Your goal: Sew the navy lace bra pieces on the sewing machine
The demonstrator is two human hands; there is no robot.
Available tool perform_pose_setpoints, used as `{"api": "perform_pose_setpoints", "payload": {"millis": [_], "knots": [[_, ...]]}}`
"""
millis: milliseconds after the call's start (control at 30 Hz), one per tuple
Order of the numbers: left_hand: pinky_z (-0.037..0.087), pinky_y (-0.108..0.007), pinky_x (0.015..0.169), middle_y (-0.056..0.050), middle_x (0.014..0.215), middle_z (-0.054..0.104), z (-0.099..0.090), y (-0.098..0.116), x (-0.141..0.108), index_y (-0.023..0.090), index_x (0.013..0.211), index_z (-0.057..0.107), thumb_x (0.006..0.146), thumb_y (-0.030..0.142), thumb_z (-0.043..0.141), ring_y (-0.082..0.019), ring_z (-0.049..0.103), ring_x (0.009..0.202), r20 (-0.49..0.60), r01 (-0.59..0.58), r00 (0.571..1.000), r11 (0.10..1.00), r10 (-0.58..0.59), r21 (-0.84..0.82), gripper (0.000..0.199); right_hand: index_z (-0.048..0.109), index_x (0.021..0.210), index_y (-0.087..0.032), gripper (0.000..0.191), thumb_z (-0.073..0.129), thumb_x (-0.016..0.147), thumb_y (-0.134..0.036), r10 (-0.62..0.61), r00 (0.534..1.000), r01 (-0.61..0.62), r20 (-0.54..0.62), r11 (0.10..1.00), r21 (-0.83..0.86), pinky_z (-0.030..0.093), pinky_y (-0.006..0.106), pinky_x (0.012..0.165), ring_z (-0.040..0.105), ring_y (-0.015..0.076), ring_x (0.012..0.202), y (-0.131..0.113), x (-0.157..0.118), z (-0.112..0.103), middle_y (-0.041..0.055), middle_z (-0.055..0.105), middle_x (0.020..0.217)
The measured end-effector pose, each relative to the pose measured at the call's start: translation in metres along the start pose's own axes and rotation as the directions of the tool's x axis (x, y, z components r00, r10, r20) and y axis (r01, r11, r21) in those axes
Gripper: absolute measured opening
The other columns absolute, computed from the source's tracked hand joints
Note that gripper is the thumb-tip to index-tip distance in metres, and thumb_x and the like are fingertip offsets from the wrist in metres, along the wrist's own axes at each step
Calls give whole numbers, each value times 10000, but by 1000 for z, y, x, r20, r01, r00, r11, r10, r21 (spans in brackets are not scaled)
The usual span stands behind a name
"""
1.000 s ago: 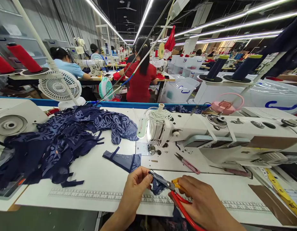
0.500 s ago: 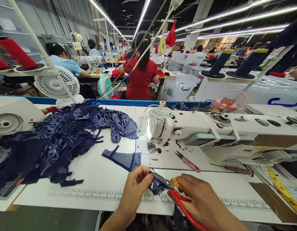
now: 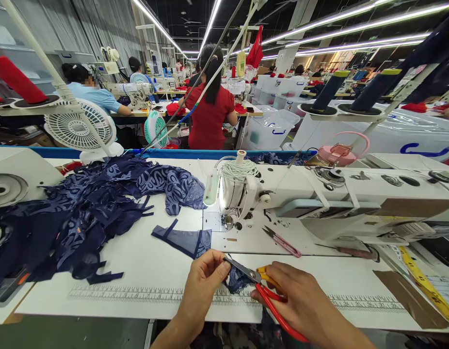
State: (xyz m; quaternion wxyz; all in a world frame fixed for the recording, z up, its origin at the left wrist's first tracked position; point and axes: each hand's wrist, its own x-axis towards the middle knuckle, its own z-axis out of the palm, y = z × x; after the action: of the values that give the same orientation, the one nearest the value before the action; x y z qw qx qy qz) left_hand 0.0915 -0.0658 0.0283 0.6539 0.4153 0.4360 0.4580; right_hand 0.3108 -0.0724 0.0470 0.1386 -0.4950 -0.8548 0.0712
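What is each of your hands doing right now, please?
Left hand: closed, pinching navy lace fabric.
Right hand: closed around the handles of the scissors.

White sewing table [image 3: 137,252] with navy fabric heap [image 3: 82,213], pink-handled snips [image 3: 282,241], sewing machine [image 3: 319,189].

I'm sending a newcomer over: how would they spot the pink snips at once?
Find the white sewing machine topped with coiled cord. On its bed, right of the needle area, lie the snips. Their pink handles set them apart from the red-and-yellow scissors in the right hand.
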Motion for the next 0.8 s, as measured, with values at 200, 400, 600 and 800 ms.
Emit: {"api": "perform_pose_setpoints", "payload": {"millis": [200, 400, 600, 800], "knots": [[333, -233, 651, 15, 726, 465, 0, 1, 2, 165, 818, 577, 872, 425, 631, -118, 394, 703, 17, 11, 1000, 1000, -11, -1, 271, 535, 848, -214, 293, 532, 920, -497, 1, 1000, -1, 10, 1000, -1, 361, 255, 525, 548, 155, 596, -4, 3, -7, 23, 600, 729], [337, -227, 649, 9, 732, 480, 2, 3, 2, 163, 805, 593, 859, 416, 652, -115, 398, 702, 8, 15, 1000, 1000, -15, -21, 266, 503, 784, -216, 298, 538, 926, -475, -39, 999, 38, -23, 999, -12, 334, 248, 497, 502, 134, 539, -1, 3, -2, 0, 561, 667], [344, -223, 652, 13, 722, 477, 2, 4, 0, 165, 795, 593, 850, 420, 661, -116, 401, 701, 14, 17, 1000, 999, -16, -35, 270, 484, 775, -224, 274, 553, 920, -447, -71, 992, 70, -104, 998, -10, 329, 251, 486, 469, 130, 508, 4, -1, 9, -14, 539, 633], [329, -205, 647, 14, 755, 513, -5, 6, 3, 181, 813, 590, 868, 429, 636, -113, 398, 705, -67, -3, 998, 999, 0, -47, 259, 542, 725, -261, 326, 569, 859, -556, 298, 952, -299, -69, 954, -8, 389, 268, 451, 574, 176, 476, 47, -16, -17, 10, 623, 591]]}}
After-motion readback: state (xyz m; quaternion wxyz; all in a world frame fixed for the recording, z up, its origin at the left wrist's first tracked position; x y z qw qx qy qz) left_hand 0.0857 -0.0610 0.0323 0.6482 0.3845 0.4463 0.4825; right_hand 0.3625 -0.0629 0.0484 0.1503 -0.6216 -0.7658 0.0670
